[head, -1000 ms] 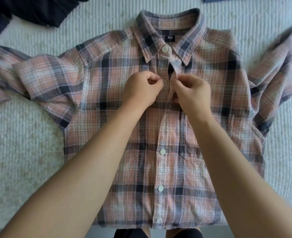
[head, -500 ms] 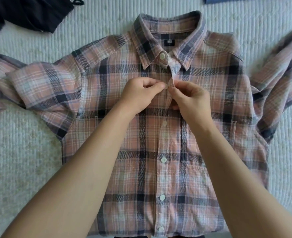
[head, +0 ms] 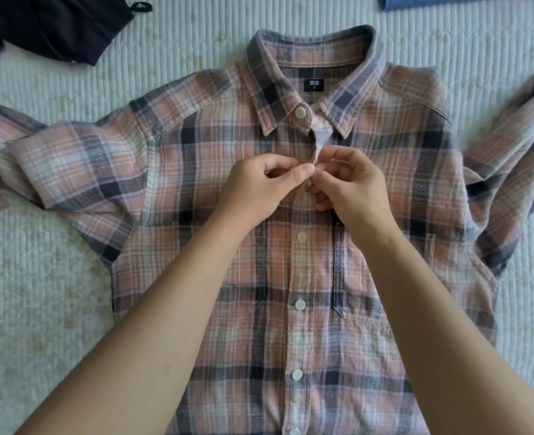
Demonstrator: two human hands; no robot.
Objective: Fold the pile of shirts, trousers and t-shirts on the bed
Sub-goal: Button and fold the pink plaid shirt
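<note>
The left hand (head: pixel 261 183) and right hand (head: pixel 351 180) meet just below the collar (head: pixel 314 67), fingers curled, each pinching an edge of the placket (head: pixel 317 142) of the shirt (head: pixel 290 277), which lies face up on the bed (head: pixel 39 293) with sleeves spread (the button being worked is hidden under the fingertips). Below the collar, lower buttons already look done up. If either pinch slips, the button could pop back out and the placket gape, leaving a crooked front to fold.

Soft, even daylight, faint shadows, no glare. Slight blur at far right edge; mild wide-angle bowing.
</note>
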